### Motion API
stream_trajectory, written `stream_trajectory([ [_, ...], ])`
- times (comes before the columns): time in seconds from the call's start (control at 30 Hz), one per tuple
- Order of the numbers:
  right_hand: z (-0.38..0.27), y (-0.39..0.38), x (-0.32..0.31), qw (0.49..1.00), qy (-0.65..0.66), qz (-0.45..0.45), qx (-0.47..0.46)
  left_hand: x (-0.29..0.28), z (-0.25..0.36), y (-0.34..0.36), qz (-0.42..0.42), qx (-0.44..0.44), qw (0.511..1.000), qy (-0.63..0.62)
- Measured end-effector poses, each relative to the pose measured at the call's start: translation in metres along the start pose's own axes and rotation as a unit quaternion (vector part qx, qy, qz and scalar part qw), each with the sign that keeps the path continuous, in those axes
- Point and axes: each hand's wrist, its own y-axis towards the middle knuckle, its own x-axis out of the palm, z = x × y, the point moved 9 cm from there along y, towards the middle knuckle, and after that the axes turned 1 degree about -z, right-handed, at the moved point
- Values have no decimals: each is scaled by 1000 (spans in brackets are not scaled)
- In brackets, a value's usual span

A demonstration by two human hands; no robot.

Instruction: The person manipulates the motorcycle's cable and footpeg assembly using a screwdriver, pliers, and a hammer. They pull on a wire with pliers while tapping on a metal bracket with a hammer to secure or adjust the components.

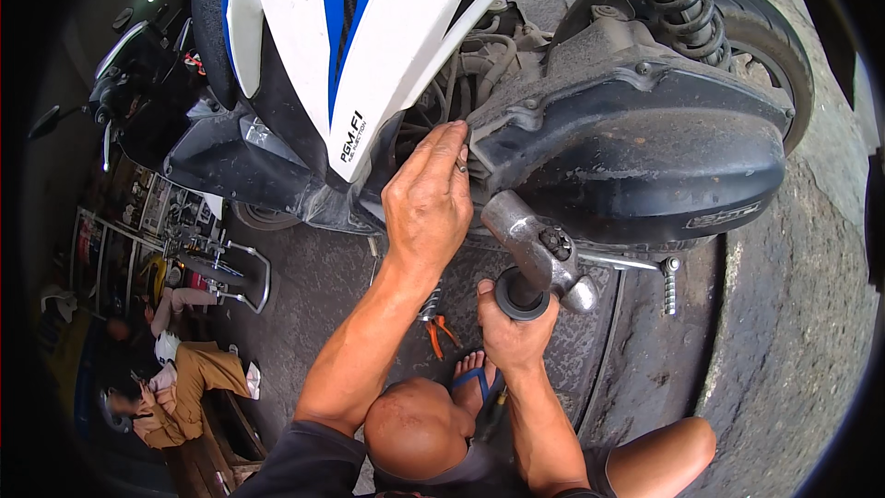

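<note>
My right hand (519,337) grips a ball-peen hammer (525,235) by its dark handle. Its worn steel head is raised close to the camera, in front of the scooter's black engine side cover (636,161). My left hand (429,194) reaches to the front end of that cover, its fingers straight and pressed together. The end of a thin metal rod (462,166) shows at the fingers' right edge; the rest of it is hidden by the hand. Above the hands is the scooter's white and blue body panel (396,28), with hoses and dusty engine parts beside it.
Orange-handled pliers (442,337) lie on the floor near my sandalled foot (473,383). A kick-start lever (670,286) juts out below the cover. The rear wheel (770,65) and shock spring (678,0) are at upper right. A person (184,387) sits on a bench at left.
</note>
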Motion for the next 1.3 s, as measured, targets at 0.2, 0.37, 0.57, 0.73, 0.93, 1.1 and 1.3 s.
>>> stream_trajectory([
  [0.2,4,-2,1,999,-11,-29,31,-1,1,0,-2,-2,1000,2],
  [0.37,7,-2,4,999,-6,-36,40,0,0,-1,3,1,1000,-2],
  [0.57,2,1,2,1000,13,-7,19,-1,0,0,6,2,1000,-4],
  [0.73,4,1,1,1000,22,-4,18,-1,2,0,2,-1,1000,-2],
  [0.93,3,0,1,998,3,-37,49,-1,1,1,3,-6,1000,-10],
  [1.1,-2,6,1,1000,10,-13,17,-1,0,1,-2,-10,1000,-11],
  [1.3,-2,13,8,999,-10,-37,19,-3,-6,-1,-7,-22,999,-24],
])
